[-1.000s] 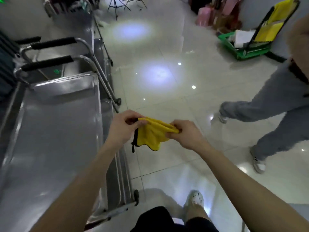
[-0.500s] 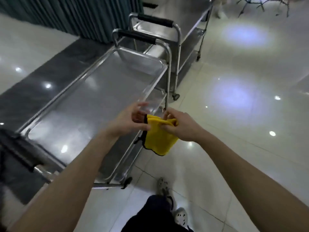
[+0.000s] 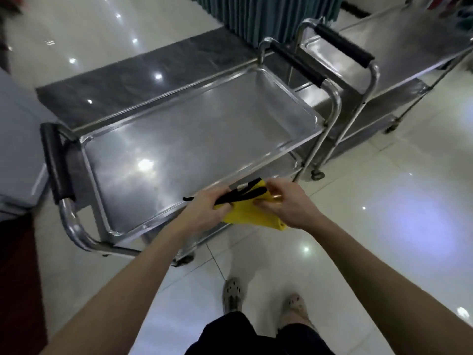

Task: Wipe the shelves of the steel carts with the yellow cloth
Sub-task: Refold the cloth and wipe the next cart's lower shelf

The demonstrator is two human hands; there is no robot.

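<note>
A yellow cloth (image 3: 245,213) with black edging is bunched between both my hands, just off the near long edge of a steel cart. My left hand (image 3: 207,208) grips its left end and black trim. My right hand (image 3: 284,203) pinches its right end. The near steel cart's top shelf (image 3: 179,147) is a bare shiny tray, with black-padded handles at its left and right ends. Part of its lower shelf shows under the right end. A second steel cart (image 3: 409,52) stands behind it at the upper right, with a top shelf and lower shelves.
Glossy white tiled floor surrounds the carts. A dark grey floor strip (image 3: 128,83) runs behind the near cart, and a teal curtain (image 3: 268,14) hangs at the back. A pale blue surface (image 3: 18,149) lies at the left. My feet (image 3: 263,301) stand below the hands.
My view has swung left, so the near cart now lies across in front of me. Both hands have kept hold of the cloth and shifted it to the cart's near edge.
</note>
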